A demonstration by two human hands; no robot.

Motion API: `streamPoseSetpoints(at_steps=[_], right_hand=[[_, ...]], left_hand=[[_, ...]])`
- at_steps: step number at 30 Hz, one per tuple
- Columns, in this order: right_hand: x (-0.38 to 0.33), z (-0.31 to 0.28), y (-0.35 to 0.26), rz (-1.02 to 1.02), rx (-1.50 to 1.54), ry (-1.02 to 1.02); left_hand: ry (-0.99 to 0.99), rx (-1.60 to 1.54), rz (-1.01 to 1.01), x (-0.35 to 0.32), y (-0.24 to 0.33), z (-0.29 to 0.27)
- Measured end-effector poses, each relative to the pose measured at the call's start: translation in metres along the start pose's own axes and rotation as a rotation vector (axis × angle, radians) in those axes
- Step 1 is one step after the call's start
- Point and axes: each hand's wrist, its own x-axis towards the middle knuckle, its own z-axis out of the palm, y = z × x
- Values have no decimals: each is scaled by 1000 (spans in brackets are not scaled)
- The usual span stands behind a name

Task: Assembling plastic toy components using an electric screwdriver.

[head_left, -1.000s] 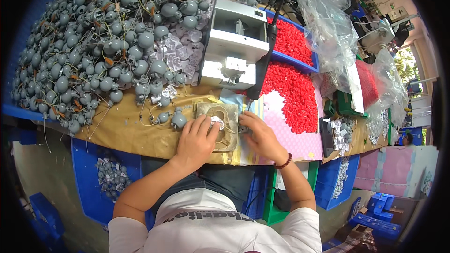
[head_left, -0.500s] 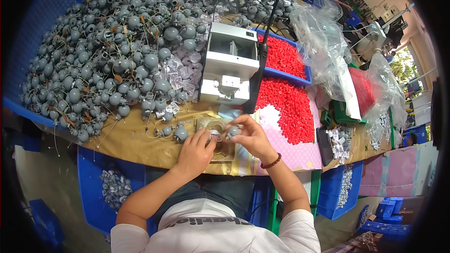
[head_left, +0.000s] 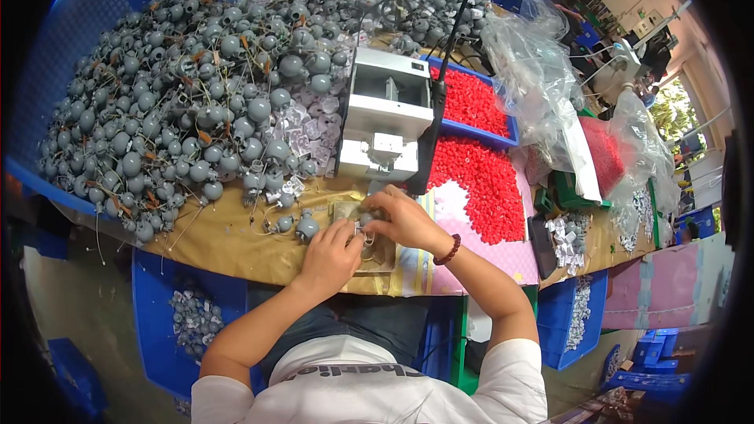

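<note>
My right hand point(head_left: 406, 222) pinches a small grey ball-shaped part point(head_left: 366, 219) over a tan block point(head_left: 382, 261) at the table's front edge. Its fingertips meet those of my left hand point(head_left: 330, 255), which come in from the left with the fingers bent and close together. What the left fingers hold is hidden among the fingertips. Just left of the hands, a loose grey ball part point(head_left: 306, 227) lies on the brown paper point(head_left: 228, 247). A white and black machine point(head_left: 386, 118) stands right behind the block.
A big heap of grey ball parts point(head_left: 169, 110) with thin wires fills the left side. Small red pieces point(head_left: 487, 196) lie at the right, some in a blue tray point(head_left: 491, 137). Clear plastic bags point(head_left: 530, 55) stand beyond. Blue bins point(head_left: 149, 298) sit below the table edge.
My right hand has moved left and slightly forward, bringing the grey ball part to the left fingertips over the block. The left hand has barely moved.
</note>
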Motion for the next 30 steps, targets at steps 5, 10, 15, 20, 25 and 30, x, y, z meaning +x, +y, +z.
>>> streamPoseSetpoints(at_steps=[5,10,15,20,25,30], right_hand=[[-7,7,-2,64,-33,29],[-13,-4,-1,35,-145,90],[12,-45,-87,-405,-116,59],[24,-12,-191,-850,346,-329],[23,-6,-185,-852,448,-399],[-7,-26,-33,-267,200,537]], left_hand=[[-15,-39,-68,9,3,2],[-54,-25,-80,26,8,5],[26,49,55,31,1,0],[-30,39,12,34,-8,29],[-75,-14,-26,19,-20,11],[-102,-21,-114,26,-8,9]])
